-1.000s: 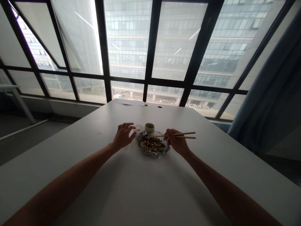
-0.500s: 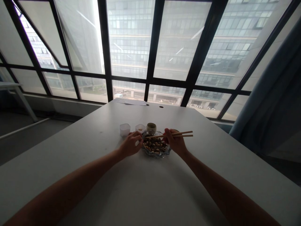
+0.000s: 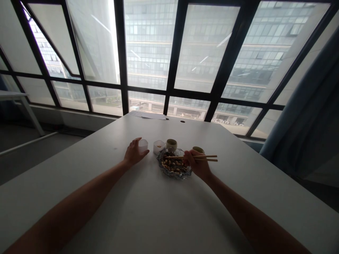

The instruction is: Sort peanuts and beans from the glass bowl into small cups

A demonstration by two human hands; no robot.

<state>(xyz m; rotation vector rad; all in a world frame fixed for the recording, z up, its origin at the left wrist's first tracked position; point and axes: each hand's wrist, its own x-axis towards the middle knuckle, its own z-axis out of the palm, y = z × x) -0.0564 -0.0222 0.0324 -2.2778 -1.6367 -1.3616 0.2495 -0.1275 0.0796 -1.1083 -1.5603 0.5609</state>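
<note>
My left hand (image 3: 134, 152) is at a small translucent white cup (image 3: 143, 145), thumb and fingers spread around its left and near sides; whether they touch it is unclear. In my right hand (image 3: 196, 163) is a pair of wooden chopsticks (image 3: 209, 158), their tips pointing left over a clear glass bowl (image 3: 161, 168). Nuts and dark pieces (image 3: 176, 165) fill the bowl. A second white cup (image 3: 158, 147) with a few small bits in it stands behind the bowl's left side.
A beige round cup (image 3: 171, 144) stands behind the bowl, and a greenish cup (image 3: 198, 150) behind my right hand. Paper sheets (image 3: 149, 115) lie at the white table's (image 3: 159, 211) far edge, by the windows. A blue curtain (image 3: 299, 95) hangs at right.
My left hand has moved left from the bowl's edge to the empty white cup, its fingers now spread. My right hand still holds the chopsticks over the bowl. The view has shifted slightly.
</note>
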